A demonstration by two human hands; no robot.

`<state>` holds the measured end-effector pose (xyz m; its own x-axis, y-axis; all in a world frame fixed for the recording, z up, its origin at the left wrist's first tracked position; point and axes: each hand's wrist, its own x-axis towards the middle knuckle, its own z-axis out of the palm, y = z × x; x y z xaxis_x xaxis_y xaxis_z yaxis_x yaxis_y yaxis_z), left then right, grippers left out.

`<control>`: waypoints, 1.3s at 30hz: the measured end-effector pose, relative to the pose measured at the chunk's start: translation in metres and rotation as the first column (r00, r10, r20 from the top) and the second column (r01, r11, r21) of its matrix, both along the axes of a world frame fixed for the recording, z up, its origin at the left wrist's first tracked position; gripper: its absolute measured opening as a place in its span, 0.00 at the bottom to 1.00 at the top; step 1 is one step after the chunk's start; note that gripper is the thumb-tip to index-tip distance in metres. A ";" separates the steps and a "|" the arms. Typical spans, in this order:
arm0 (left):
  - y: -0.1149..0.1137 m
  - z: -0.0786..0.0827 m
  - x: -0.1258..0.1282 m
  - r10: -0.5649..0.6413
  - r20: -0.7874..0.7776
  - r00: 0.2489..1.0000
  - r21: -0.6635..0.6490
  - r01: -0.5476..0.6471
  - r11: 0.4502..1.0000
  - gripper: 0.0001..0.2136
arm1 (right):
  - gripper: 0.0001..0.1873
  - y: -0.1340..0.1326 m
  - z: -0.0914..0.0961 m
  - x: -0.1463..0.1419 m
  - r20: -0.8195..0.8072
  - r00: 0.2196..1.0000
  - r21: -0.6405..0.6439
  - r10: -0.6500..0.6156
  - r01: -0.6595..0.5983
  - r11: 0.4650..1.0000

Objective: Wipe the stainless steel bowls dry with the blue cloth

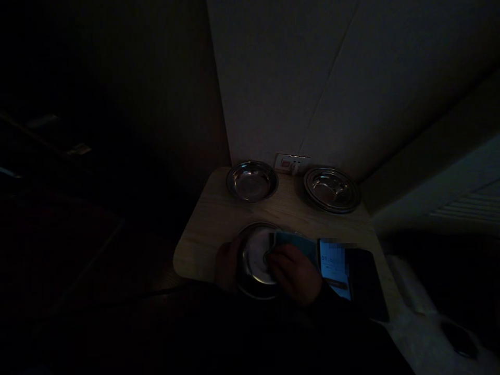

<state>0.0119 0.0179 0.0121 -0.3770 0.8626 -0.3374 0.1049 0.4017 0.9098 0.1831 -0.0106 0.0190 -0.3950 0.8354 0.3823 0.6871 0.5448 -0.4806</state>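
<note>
Steel bowl [255, 255]: at the bench's [203, 234] near side, between both hands; round, no long axis.
Left hand [226, 264]: fingers closed on the bowl's left edge, dimly seen.
Right hand [297, 273]: fingers bunched, gripping the teal cloth [300, 242] against the bowl's right part.
Bowl from fingers: right of the left's, left of the right's; both equally near.

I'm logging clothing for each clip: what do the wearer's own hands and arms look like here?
The right hand is bare, with no glove, and a long dark sleeve reaches about to its wrist. The left hand also looks bare, but deep shadow hides its sleeve. It is too dark to tell fabric, rings or markings.
</note>
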 end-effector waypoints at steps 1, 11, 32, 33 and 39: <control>0.001 0.000 0.001 0.001 0.000 1.000 -0.008 -0.001 1.000 0.19 | 0.10 -0.001 0.002 -0.003 -0.006 1.000 -0.009 0.000 0.000 1.000; 0.000 -0.005 0.009 0.095 -0.028 0.995 -0.036 -0.096 0.995 0.20 | 0.09 0.001 0.005 -0.030 0.031 0.998 -0.028 0.059 -0.059 0.998; -0.005 -0.012 0.013 0.195 -0.023 0.980 -0.044 -0.196 0.980 0.18 | 0.07 0.041 0.009 -0.040 0.044 0.997 -0.011 0.069 -0.069 0.998; -0.005 -0.014 0.013 0.197 -0.022 0.980 -0.038 -0.198 0.979 0.19 | 0.07 0.042 0.010 -0.040 0.048 0.996 -0.003 0.077 -0.077 0.997; -0.005 -0.018 0.013 0.207 -0.009 0.978 -0.022 -0.207 0.978 0.19 | 0.08 0.047 0.013 -0.045 0.081 0.996 0.001 0.041 -0.042 0.999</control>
